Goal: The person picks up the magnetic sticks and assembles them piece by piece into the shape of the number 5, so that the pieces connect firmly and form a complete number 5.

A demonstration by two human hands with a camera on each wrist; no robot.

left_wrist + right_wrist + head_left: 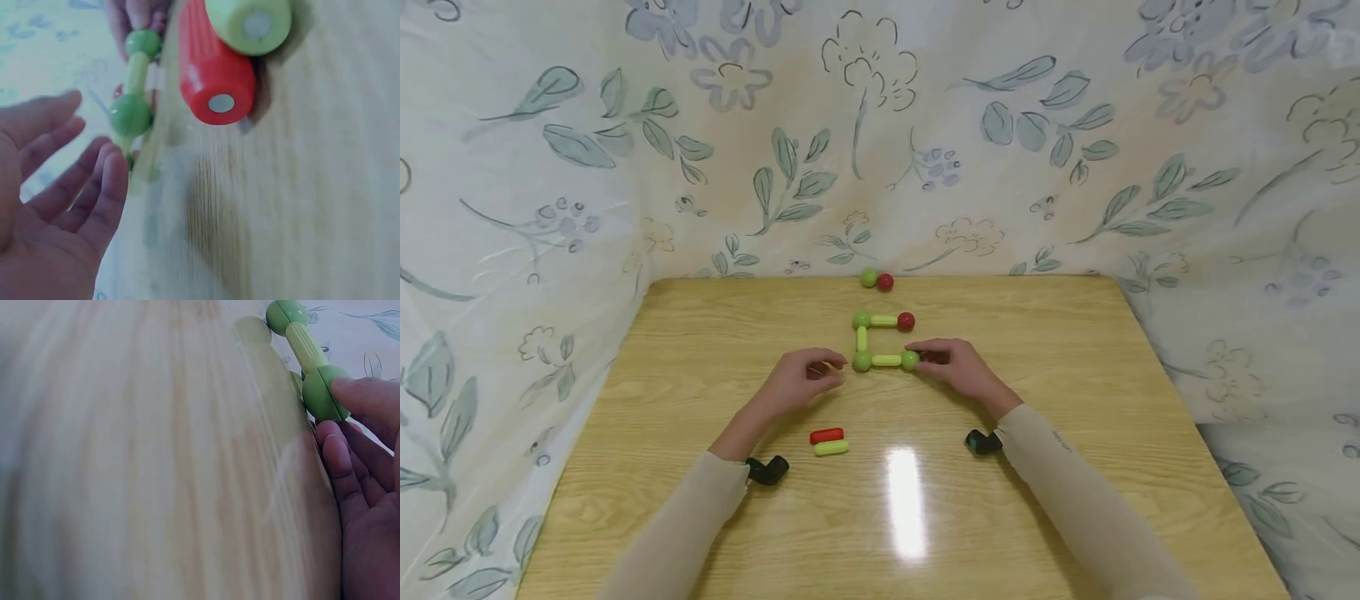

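A C-shaped chain of yellow-green rods (pixel 886 361) and balls lies on the wooden table. Green balls sit at its two left corners and its front right end; a red ball (pixel 906 321) ends the back rod. My right hand (pixel 958 367) pinches the front right green ball (pixel 326 394) between thumb and fingers. Just left of the front corner ball (pixel 862 361), my left hand (pixel 801 379) hovers with relaxed, parted fingers and holds nothing. In the left wrist view its fingertips (pixel 112 159) are close to that green ball (pixel 131 115).
Nearer me, a loose red rod (pixel 827 435) lies beside a yellow-green rod (pixel 831 448); silvery discs show on their ends in the left wrist view. At the table's back edge sit a green ball (pixel 868 277) and a red ball (pixel 885 282). Floral cloth (pixel 880 192) hangs behind.
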